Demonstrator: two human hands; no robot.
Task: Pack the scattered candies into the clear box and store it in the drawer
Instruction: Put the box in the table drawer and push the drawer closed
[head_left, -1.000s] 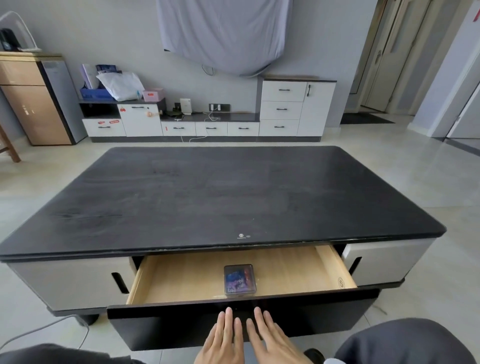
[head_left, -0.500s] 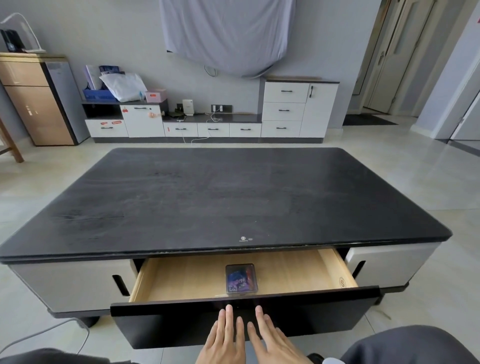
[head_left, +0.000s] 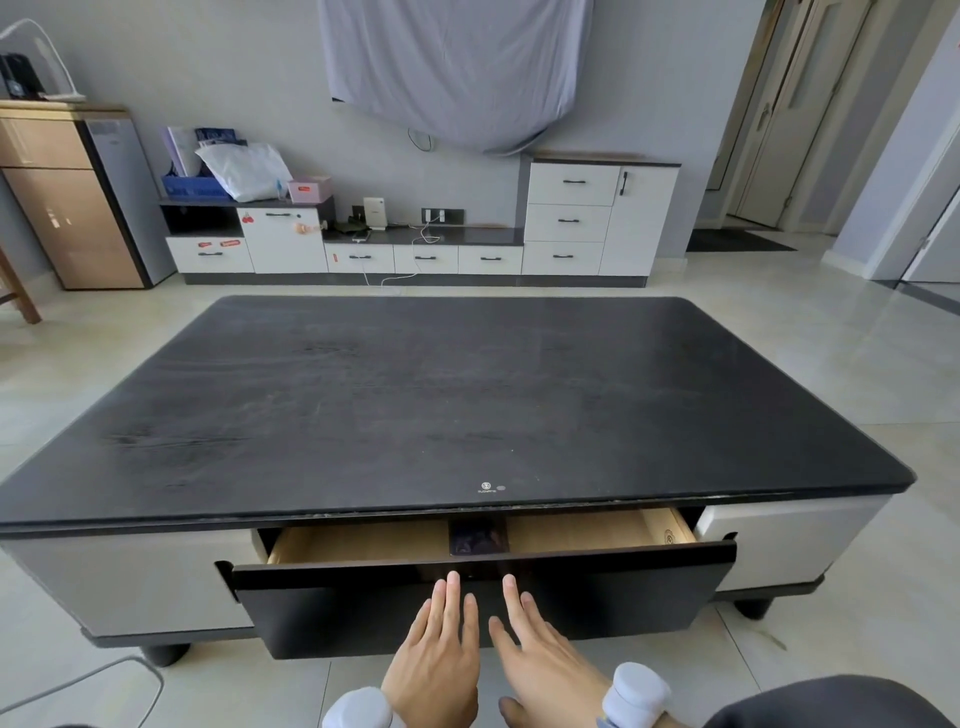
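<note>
Head view: both hands lie flat against the black front panel of the drawer (head_left: 483, 597), side by side at its middle. The left hand (head_left: 439, 657) has its grip spread, fingers straight and close together, fingertips just under the panel's top edge, pinching nothing. The right hand (head_left: 540, 652) is likewise spread flat, fingers a little fanned, its grip empty. Pale cuffs show at both wrists. The drawer stands partly out from under the dark worktop (head_left: 441, 395), leaving a narrow strip of its light wooden floor in sight. The clear box (head_left: 478, 538) lies on that floor at the middle of the strip, just behind the front panel and above the gap between the two hands; its far end is shaded by the worktop's edge, and its contents look dark and cannot be made out. Grey side panels flank the drawer on either side.
</note>
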